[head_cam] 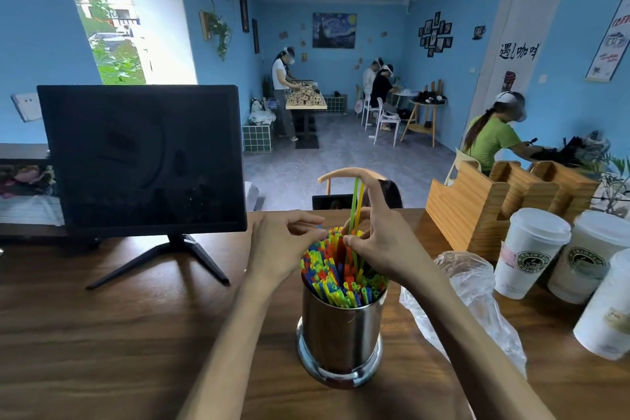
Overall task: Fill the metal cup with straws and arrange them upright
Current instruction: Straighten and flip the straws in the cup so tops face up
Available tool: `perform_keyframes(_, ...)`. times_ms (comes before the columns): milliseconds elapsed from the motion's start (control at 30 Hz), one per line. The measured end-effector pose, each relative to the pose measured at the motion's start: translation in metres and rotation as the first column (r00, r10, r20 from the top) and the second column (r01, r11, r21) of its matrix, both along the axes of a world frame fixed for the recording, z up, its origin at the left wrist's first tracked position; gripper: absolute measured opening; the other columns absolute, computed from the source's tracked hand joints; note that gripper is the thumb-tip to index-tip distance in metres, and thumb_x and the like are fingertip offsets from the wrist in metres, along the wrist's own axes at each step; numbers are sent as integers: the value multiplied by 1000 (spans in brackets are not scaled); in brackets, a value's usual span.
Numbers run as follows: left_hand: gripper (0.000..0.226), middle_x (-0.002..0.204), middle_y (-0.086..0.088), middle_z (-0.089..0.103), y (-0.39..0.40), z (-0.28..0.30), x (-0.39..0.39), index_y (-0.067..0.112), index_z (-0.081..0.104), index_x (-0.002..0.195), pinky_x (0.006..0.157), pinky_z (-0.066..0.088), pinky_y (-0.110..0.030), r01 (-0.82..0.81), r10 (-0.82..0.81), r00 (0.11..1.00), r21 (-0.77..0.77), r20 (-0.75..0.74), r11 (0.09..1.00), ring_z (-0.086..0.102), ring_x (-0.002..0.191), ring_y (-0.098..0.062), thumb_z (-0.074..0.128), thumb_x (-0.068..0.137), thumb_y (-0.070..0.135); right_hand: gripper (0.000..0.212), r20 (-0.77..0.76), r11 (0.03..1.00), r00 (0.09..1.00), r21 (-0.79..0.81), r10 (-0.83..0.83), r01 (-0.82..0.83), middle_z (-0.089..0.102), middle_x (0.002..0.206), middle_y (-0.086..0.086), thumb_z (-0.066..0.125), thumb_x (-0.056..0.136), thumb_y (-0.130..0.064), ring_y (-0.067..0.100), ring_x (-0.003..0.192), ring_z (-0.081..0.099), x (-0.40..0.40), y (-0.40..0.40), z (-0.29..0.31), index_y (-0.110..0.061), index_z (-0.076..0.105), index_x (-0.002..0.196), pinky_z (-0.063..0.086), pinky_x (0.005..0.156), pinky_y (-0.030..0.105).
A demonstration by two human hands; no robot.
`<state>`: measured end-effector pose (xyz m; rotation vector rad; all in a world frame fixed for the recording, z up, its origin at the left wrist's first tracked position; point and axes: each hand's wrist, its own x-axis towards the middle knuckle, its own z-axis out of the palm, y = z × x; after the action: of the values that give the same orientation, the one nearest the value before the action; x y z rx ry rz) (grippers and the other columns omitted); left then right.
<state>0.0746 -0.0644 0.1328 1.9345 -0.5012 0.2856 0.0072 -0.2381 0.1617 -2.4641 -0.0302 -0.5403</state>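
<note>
Metal cup: We see a shiny steel cup (341,331) standing upright on the wooden counter (119,334), near its front edge and between our 2 forearms.

Straws in the cup: The cup is packed with coloured straws (337,280), red, blue, yellow and green. Their tips rise above the rim and most of them lean slightly toward us and to the left.

Raised straws: 2 straws (356,201), 1 green and 1 yellow, stick up well above the others at the far side of the bundle.

Right hand: Our right hand (378,242) is over the far right of the bundle. Thumb and curled fingers pinch the 2 raised straws low on their length, while the index finger points upward beside them.

Left hand: Our left hand (283,242) is at the far left of the bundle, fingers curled in. The fingertips meet at a blue straw tip (319,226); we read this as a pinch on it.

Plastic bag: A crumpled clear bag (474,300) lies on the counter just right of the cup, under our right forearm.

Paper cups: 3 white lidded cups (531,252) stand at the right edge.

Wooden holder: A slotted wooden rack (484,204) sits behind those cups.

Monitor: A dark screen (139,157) on a stand occupies the left of the counter.

Background: 4 people work at tables in the blue room beyond.
</note>
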Motion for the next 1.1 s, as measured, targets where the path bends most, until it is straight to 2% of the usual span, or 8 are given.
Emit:
perform_keyframes(100,17,90,14,76,3,2,-1,23,82,100,76,58,-15,-23,23,1000,0,17,1000,68,83,6,83,83,24,52,21,998,999,-47,-35,36,66,96,0,64,97,-26,14,80,65,3,0,-7,-38,38,140,56,78,39)
perform_keyframes(200,17,93,11,75,3,7,-3,20,81,105,75,55,-11,-41,38,996,40,75,998,65,83,9,78,88,23,18,44,994,995,-56,-87,89,67,95,-9,59,100,-38,11,88,65,5,3,-10,-30,65,114,54,77,33)
perform_keyframes(433,19,98,3,79,5,18,-9,20,80,108,79,53,-12,-124,80,939,111,335,986,67,83,1,76,90,22,24,-5,988,996,-123,-91,89,74,106,-9,65,94,-44,7,90,63,4,4,-12,-26,79,101,45,72,20)
perform_keyframes(533,18,95,6,79,5,26,-14,20,80,106,78,56,-12,-100,86,918,17,386,995,70,86,1,77,88,17,22,-23,996,999,-82,-40,38,72,111,-12,64,96,-41,1,90,57,3,4,-11,-29,77,109,37,68,7)
perform_keyframes(633,18,91,14,77,7,39,-21,25,80,103,73,62,-28,-31,81,926,-141,368,990,73,82,-1,77,88,16,22,-9,999,1000,-32,1,-1,73,110,-14,63,96,-43,-1,91,59,3,4,-12,-31,75,111,37,70,4)
perform_keyframes(733,21,90,17,77,7,56,-29,36,76,101,69,63,-39,19,94,920,-282,380,959,74,79,-10,76,91,17,28,40,998,998,12,53,-54,71,113,-14,60,97,-48,-1,100,59,3,4,-14,-32,73,115,43,81,12)
perform_keyframes(900,14,97,7,78,11,80,-46,27,76,103,73,62,-45,79,184,874,-504,450,860,76,87,-20,74,93,18,34,74,973,973,61,217,-222,68,117,-17,57,100,-45,-2,114,55,1,7,-11,-30,67,129,42,95,20)
perform_keyframes(1100,15,99,2,76,10,89,-58,17,73,108,73,62,-39,87,280,837,-621,470,779,75,90,-17,71,94,13,19,176,936,956,224,237,-273,75,97,-12,63,99,-31,4,97,70,-2,7,-11,-23,75,110,55,89,29)
